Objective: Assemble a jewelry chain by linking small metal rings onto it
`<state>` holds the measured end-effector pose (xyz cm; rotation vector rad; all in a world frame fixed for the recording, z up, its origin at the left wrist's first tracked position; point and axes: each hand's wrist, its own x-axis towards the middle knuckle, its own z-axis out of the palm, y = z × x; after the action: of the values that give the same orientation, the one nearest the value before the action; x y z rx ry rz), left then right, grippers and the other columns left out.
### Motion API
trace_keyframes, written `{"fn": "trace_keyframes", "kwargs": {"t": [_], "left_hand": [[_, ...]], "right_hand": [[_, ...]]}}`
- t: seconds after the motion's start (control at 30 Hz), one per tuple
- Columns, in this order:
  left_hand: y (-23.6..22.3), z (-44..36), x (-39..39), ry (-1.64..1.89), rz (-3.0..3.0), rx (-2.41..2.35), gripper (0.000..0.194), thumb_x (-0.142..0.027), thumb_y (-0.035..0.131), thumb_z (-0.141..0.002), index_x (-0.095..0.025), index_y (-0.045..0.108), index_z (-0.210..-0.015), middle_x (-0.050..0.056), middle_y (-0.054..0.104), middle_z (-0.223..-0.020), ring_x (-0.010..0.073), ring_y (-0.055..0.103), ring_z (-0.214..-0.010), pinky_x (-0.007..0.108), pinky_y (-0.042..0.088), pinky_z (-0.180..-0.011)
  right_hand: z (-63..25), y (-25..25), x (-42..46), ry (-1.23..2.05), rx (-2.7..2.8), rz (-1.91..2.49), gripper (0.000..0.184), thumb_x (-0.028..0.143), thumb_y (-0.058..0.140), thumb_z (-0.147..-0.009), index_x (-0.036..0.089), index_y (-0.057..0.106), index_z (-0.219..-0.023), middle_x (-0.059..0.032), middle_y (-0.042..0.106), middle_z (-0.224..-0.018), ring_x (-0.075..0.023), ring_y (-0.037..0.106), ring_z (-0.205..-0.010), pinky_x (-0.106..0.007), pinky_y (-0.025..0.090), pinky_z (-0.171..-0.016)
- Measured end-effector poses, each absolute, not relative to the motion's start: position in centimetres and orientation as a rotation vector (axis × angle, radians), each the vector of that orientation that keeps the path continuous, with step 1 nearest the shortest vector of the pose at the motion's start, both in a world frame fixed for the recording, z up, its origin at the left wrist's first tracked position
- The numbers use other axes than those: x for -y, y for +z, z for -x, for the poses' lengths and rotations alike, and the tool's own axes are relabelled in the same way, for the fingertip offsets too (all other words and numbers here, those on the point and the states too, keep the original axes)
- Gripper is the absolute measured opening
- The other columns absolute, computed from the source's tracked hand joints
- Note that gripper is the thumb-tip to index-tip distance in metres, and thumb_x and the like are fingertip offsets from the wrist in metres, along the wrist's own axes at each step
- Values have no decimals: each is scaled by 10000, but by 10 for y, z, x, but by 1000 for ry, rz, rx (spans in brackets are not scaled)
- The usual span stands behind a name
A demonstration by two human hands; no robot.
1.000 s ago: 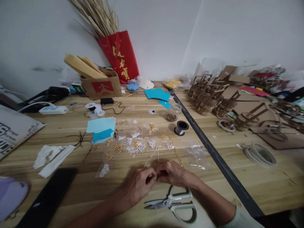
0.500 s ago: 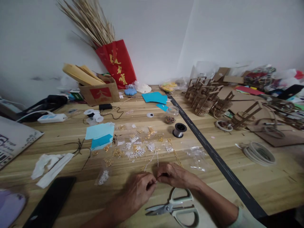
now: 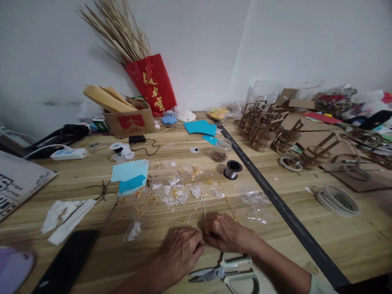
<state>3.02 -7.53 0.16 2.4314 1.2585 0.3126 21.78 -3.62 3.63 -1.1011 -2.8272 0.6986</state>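
Observation:
My left hand (image 3: pixel 184 250) and my right hand (image 3: pixel 226 233) meet near the front of the table, both with fingers pinched. A thin silver chain (image 3: pixel 192 212) with a ring at its top runs down in two strands, one to each hand. Its ends disappear under my fingers, and the exact part pinched is hidden. Beside my right hand lies a gold chain (image 3: pixel 228 202). Scissors with pale handles (image 3: pixel 225 271) rest just below my hands, partly under the right forearm. Small silver findings (image 3: pixel 179 199) and gold findings (image 3: pixel 153 199) lie in piles beyond my hands.
A wire spool (image 3: pixel 232 169) and a jar of beads (image 3: pixel 220 154) stand behind the findings. Clear plastic bags (image 3: pixel 255 204) lie to the right, near a dark strip (image 3: pixel 275 200). A black phone (image 3: pixel 65 261) is at left. Small bamboo baskets (image 3: pixel 260 130) crowd the back right.
My hands have turned a little, knuckles upward, so the small silver bit seen between the fingertips is now mostly covered. The view has shifted slightly.

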Motion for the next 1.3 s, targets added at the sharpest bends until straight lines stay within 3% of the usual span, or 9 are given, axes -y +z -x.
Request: {"fn": "trace_keyframes", "kwargs": {"t": [0.3,0.43,0.63,0.83,1.13,1.3], "left_hand": [[1,-30,76,276,-2387,-1265,86,-180,574,-864,-190,630,-798,14,693,-797,169,631,-740,257,436,-707],[4,-30,75,251,-2389,-1283,83,-169,592,-846,-189,636,-779,15,699,-785,170,635,-733,253,434,-703],[6,-29,70,292,-2331,-1275,115,-176,588,-833,-191,649,-736,-2,693,-716,142,620,-659,220,425,-649],[5,-29,68,332,-2292,-1283,100,-163,611,-800,-190,668,-722,-2,698,-691,141,613,-637,218,423,-628],[4,-29,68,294,-2262,-1300,81,-159,627,-785,-188,681,-733,12,725,-728,156,633,-662,234,419,-646],[9,-29,67,374,-2109,-1337,103,-147,608,-765,-184,682,-704,6,709,-681,144,611,-629,222,406,-614]], "right_hand": [[-220,35,35,814,2741,1097,76,164,638,-806,187,598,-746,-17,660,-821,-151,588,-756,-224,338,-620],[-228,40,28,889,2621,1142,92,123,624,-813,183,606,-745,13,634,-744,-124,550,-669,-215,325,-588],[-240,33,14,488,2469,1474,163,170,485,-929,168,611,-825,-35,635,-851,-136,570,-690,-243,331,-606],[-245,18,6,164,2535,1776,150,151,443,-950,172,592,-941,-87,640,-971,-177,632,-748,-265,345,-621],[-251,2,9,21,2577,1755,167,95,403,-951,175,540,-1000,-111,641,-1025,-203,623,-827,-287,377,-706],[-251,14,7,161,2481,1680,183,84,378,-941,193,523,-927,-74,626,-932,-179,607,-732,-271,352,-615]]}}
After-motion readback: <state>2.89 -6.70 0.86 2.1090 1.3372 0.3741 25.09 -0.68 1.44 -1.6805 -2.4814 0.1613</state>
